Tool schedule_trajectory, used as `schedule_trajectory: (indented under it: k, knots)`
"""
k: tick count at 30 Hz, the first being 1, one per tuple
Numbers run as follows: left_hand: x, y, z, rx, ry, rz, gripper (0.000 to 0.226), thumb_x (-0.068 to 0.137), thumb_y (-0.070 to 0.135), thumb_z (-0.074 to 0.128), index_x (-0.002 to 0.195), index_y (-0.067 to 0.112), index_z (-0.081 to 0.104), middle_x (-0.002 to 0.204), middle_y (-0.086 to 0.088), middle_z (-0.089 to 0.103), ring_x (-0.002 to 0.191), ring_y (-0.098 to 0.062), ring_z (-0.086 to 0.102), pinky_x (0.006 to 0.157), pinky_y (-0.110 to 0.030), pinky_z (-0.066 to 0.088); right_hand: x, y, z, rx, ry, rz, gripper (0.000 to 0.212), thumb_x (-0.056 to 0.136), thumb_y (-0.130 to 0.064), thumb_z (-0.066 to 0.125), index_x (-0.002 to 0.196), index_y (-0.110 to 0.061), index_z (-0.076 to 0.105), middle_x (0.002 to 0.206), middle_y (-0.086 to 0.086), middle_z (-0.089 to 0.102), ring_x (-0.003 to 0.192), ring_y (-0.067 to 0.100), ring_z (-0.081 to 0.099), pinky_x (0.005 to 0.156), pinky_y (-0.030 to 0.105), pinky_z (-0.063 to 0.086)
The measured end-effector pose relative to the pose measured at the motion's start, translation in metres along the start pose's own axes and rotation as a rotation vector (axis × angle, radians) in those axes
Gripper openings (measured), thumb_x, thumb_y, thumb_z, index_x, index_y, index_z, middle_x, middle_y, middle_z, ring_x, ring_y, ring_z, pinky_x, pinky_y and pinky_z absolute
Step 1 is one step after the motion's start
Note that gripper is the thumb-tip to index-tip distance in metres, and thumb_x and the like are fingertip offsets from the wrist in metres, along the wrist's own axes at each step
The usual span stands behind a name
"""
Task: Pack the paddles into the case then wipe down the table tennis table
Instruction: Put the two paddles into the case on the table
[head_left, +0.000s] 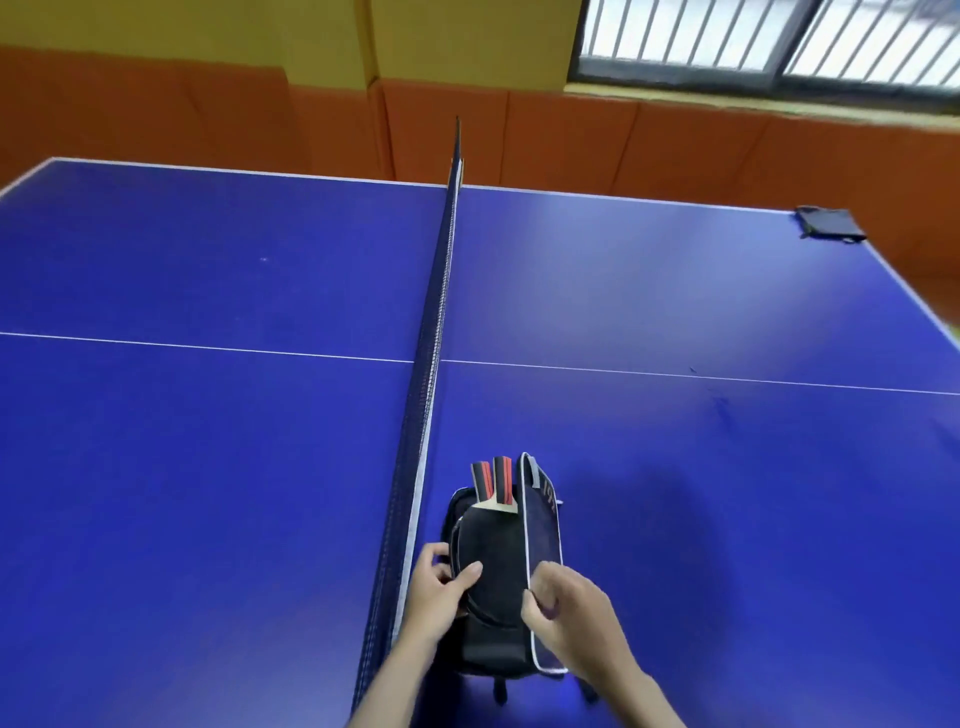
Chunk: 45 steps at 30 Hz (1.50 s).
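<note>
A black paddle case (491, 642) lies on the blue table tennis table (727, 493), just right of the net. Two paddles (493, 540) lie in it, their black and red handles sticking out at the far end. The case's lid (540, 519), edged in white, stands raised on the right. My left hand (439, 590) holds the case's left edge, thumb on the paddle's black face. My right hand (569, 613) pinches the lid's near edge.
The net (431, 364) runs away from me down the middle of the table, close to the case's left side. A dark cloth (828, 223) lies at the table's far right corner. Orange padded walls stand beyond the table.
</note>
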<state>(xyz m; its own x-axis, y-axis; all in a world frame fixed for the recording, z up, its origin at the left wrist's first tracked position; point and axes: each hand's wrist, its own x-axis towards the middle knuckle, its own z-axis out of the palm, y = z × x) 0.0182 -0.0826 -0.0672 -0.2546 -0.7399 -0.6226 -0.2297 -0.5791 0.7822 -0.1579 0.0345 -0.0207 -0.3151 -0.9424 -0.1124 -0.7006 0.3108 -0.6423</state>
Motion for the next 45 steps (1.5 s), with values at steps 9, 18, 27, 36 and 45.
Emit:
schedule_trajectory:
  k: [9, 18, 27, 36, 45]
  knots:
    - [0.035, -0.045, 0.013, 0.346, 0.143, -0.095, 0.034, 0.103, 0.051, 0.047, 0.093, 0.029, 0.071, 0.094, -0.015, 0.075, 0.086, -0.033, 0.071, 0.085, -0.053, 0.060, 0.004, 0.076, 0.000, 0.273, 0.121, 0.385, 0.017, 0.102, -0.019, 0.062, 0.108, -0.035, 0.063, 0.110, -0.018, 0.060, 0.111, 0.009, 0.058, 0.087, 0.028, 0.046]
    - [0.007, -0.008, 0.053, 0.363, 0.244, -0.095, 0.024, 0.108, 0.040, 0.049, 0.118, 0.023, 0.063, 0.123, -0.003, 0.068, 0.119, -0.027, 0.062, 0.090, -0.029, 0.042, 0.017, 0.106, 0.009, 0.598, -0.182, 0.621, 0.051, 0.102, -0.019, 0.063, 0.152, -0.023, 0.050, 0.128, -0.006, 0.065, 0.116, 0.008, 0.061, 0.095, 0.022, 0.044]
    - [-0.012, -0.035, 0.067, 0.048, 0.360, -0.001, 0.009, 0.090, 0.010, 0.078, 0.097, 0.015, 0.075, 0.086, 0.014, 0.078, 0.099, -0.025, 0.072, 0.078, -0.021, 0.057, 0.014, 0.124, 0.015, 0.751, -0.090, 0.655, 0.029, 0.094, -0.011, 0.070, 0.107, -0.036, 0.065, 0.102, 0.002, 0.076, 0.091, 0.018, 0.072, 0.080, 0.029, 0.055]
    - [-0.056, -0.036, 0.081, -0.024, 0.164, 0.089, 0.024, 0.085, 0.008, 0.083, 0.107, 0.016, 0.078, 0.100, 0.002, 0.079, 0.102, -0.016, 0.072, 0.090, -0.027, 0.056, -0.044, 0.132, -0.022, 0.901, 0.029, 0.642, 0.040, 0.096, -0.001, 0.067, 0.118, -0.035, 0.063, 0.113, 0.004, 0.076, 0.103, 0.019, 0.074, 0.094, 0.042, 0.060]
    - [-0.093, -0.029, 0.163, 0.010, -0.212, 0.114, 0.026, 0.087, 0.019, 0.083, 0.112, 0.014, 0.077, 0.109, -0.009, 0.079, 0.103, -0.029, 0.075, 0.095, -0.044, 0.057, -0.158, 0.163, -0.083, 1.065, 0.382, 0.677, 0.042, 0.096, -0.004, 0.071, 0.125, -0.034, 0.069, 0.117, 0.004, 0.076, 0.105, 0.031, 0.076, 0.091, 0.058, 0.061]
